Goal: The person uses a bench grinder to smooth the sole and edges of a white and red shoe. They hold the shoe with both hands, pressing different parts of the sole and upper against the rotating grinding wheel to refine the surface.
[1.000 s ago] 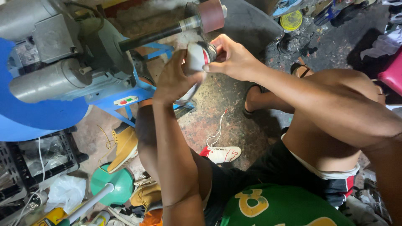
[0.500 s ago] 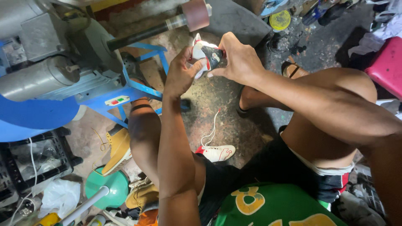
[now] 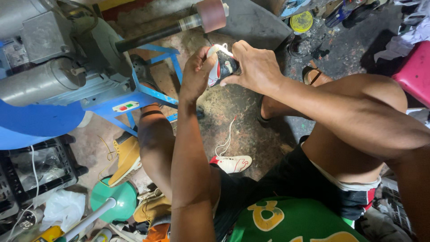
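Both my hands hold one small shoe (image 3: 221, 67), white with red and black parts, just below the pink sanding drum (image 3: 211, 15) on the machine's dark shaft (image 3: 152, 36). My left hand (image 3: 197, 74) grips the shoe from the left side. From the right, my right hand (image 3: 253, 65) closes its fingers over the shoe. The shoe is a little below the drum and apart from it.
A blue-framed grinding machine (image 3: 67, 76) with a grey motor stands at the left. On the floor lie a matching white shoe with loose laces (image 3: 233, 163), tan boots (image 3: 125, 159), a green round base (image 3: 114, 201) and a black crate (image 3: 31, 170). A pink stool (image 3: 414, 71) is at right.
Both hands and the shoe have moved down and away from the sanding drum, and the shoe has been turned between them. The view has shifted slightly.
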